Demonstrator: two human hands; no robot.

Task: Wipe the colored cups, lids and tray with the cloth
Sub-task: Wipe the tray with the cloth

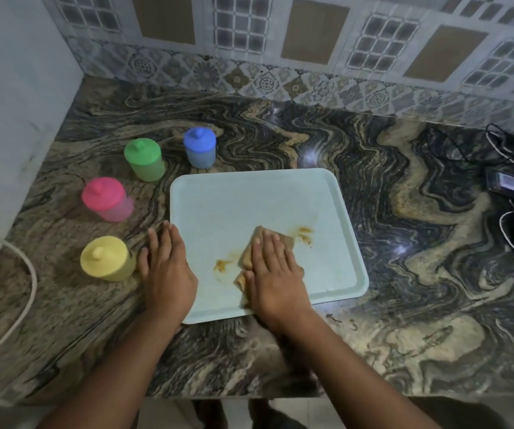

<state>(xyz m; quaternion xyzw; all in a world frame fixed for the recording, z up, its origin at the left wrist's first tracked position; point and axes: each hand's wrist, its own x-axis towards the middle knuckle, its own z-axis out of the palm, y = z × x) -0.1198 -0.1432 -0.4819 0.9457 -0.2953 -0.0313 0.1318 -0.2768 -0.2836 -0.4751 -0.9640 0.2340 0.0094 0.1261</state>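
Two brown marks show on the tray [243,205]: a left smear [223,264] just beside the cloth [285,241] and a right smear [305,235] off its far corner. Your right hand [276,274] lies flat on the cloth, fingers straight, pressing it onto the near part of the tray. Your left hand [167,267] is flat too and holds nothing, resting across the tray's left rim and the counter [404,243].

Bear down through the left hand so the tray cannot slide, and take each smear with firm, overlapping strokes. Refold to a clean face if the cloth starts spreading the brown. Work into the raised rim, where residue is likely to collect.

The yellow cup [107,258] stands just beside your left hand, with the pink cup [105,199], green cup [144,159] and blue cup [200,150] further back, all lidded. Sweeping rightward looks safer, since the counter there is open up to the cables [503,150]. The tray's near corner sits close to the counter's front edge.
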